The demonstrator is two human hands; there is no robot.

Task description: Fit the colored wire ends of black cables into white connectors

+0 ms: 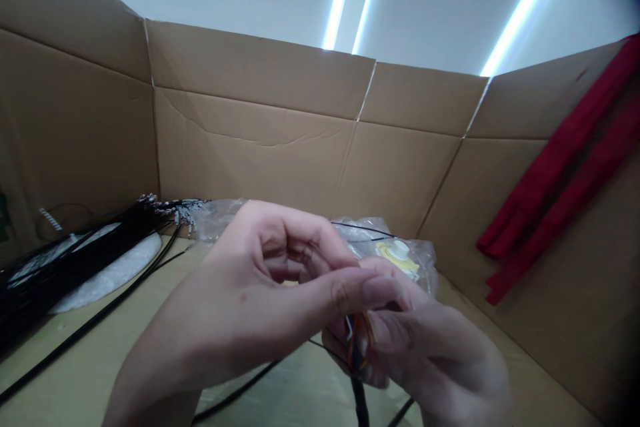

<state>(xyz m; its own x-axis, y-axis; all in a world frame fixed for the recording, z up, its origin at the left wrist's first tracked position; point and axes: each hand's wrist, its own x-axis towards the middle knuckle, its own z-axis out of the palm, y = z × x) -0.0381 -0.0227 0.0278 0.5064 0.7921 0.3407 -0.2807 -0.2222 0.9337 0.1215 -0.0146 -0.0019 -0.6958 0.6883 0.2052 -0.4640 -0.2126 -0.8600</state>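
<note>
My left hand (270, 300) comes in from the lower left, its thumb and fingertips pinched together close against my right hand. Between the fingers of my right hand (425, 340) are thin coloured wires (354, 340), orange, white and dark, at the end of a black cable (359, 400). The cable hangs down below the hands. My left fingertips meet at the top of the wires, where the thumb hides what they pinch.
At the left, a thick bundle of black cables (75, 267) lies over a round whitish piece (120, 273). Clear plastic bags (425, 260) lie behind the hands, one with a yellow and white item (397, 255). Cardboard walls (260, 153) surround the table; red cloth strips (560, 167) hang right.
</note>
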